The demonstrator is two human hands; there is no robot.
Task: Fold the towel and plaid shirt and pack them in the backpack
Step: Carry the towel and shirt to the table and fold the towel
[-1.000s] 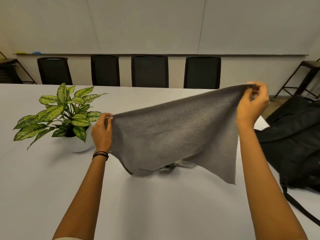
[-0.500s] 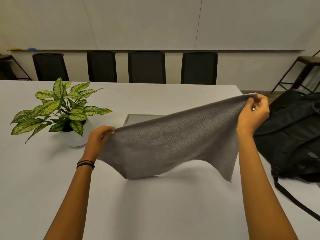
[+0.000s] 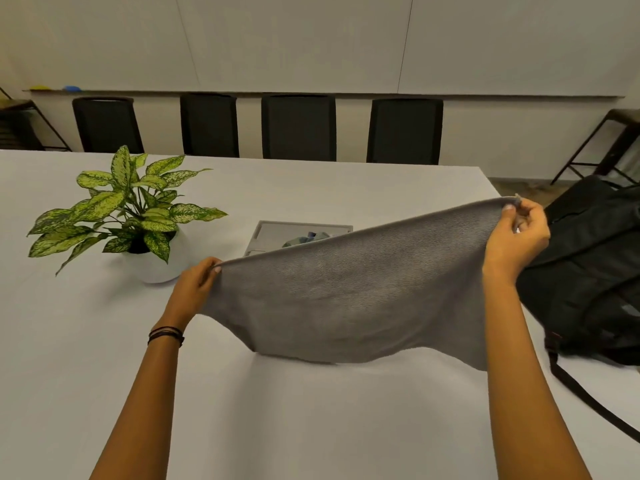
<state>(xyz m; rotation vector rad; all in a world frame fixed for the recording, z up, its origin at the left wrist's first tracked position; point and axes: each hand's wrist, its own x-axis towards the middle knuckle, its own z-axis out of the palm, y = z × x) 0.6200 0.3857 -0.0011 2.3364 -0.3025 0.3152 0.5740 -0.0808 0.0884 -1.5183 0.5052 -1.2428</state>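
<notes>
Both hands hold a grey towel up above the white bench, spread wide between them. Left hand has its grip closed on the towel's left top corner, low and near the bench surface; dark bands sit on that wrist. Right hand has its grip pinched shut on the right top corner, held higher, so the top edge slopes up from left to right. The towel hangs slack below that edge; its lower hem is wavy and seems to hang just above the bench, cannot tell whether it touches. A black backpack lies on the right end of the bench, just beside the right hand, with a strap trailing toward the near edge. Behind the towel sits a shallow grey tray holding a bluish bundle of cloth, mostly hidden by the towel; pattern too small to tell. A potted plant with speckled green leaves stands in a white pot on the left, near the left hand but apart from it. Four black chairs line the far side against the wall.
</notes>
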